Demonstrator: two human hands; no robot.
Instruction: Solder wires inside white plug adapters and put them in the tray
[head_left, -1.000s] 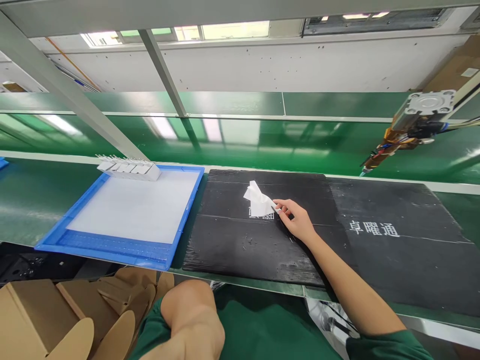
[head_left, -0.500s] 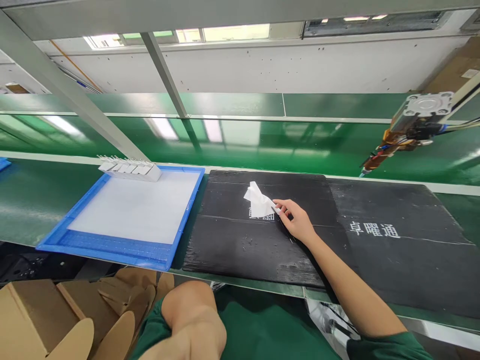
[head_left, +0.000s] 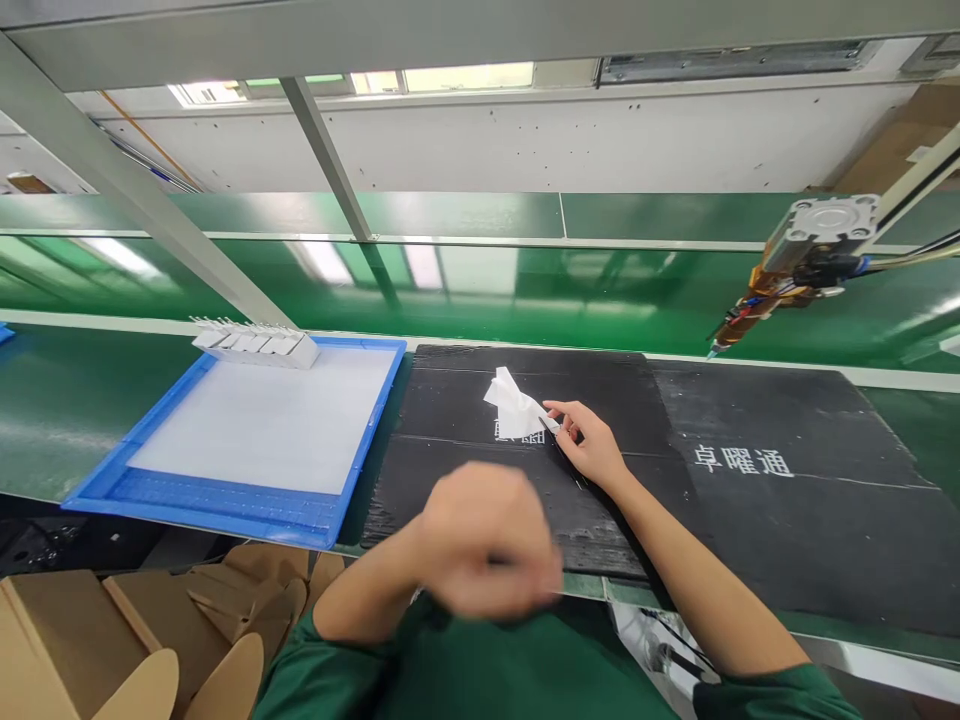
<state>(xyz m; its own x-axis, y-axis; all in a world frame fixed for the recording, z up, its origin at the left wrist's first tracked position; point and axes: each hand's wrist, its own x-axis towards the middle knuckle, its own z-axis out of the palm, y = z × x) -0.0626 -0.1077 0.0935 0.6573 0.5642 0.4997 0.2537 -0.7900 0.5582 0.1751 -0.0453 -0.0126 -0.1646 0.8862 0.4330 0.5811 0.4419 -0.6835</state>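
Observation:
My right hand (head_left: 589, 440) is over the black mat (head_left: 457, 490), its fingers closed at the edge of a crumpled white tissue (head_left: 511, 402). A thin dark tool (head_left: 547, 424) shows beside those fingertips; its shape is hard to make out. The tissue lies partly over white printed characters on the mat. My left hand (head_left: 491, 540) hangs above the mat's front edge, smeared by motion, with its fingers curled; whether it holds anything cannot be made out.
On the left, a blue tray (head_left: 225, 505) holds a white sheet and a row of small white parts (head_left: 259, 343). An orange-brown nozzle tool (head_left: 750, 305) hangs at upper right. Cardboard boxes (head_left: 67, 640) stand below the table at lower left.
My left hand has come up from the lower edge of the view to above the mat's front edge. My right hand stays at the tissue. The view has shifted slightly.

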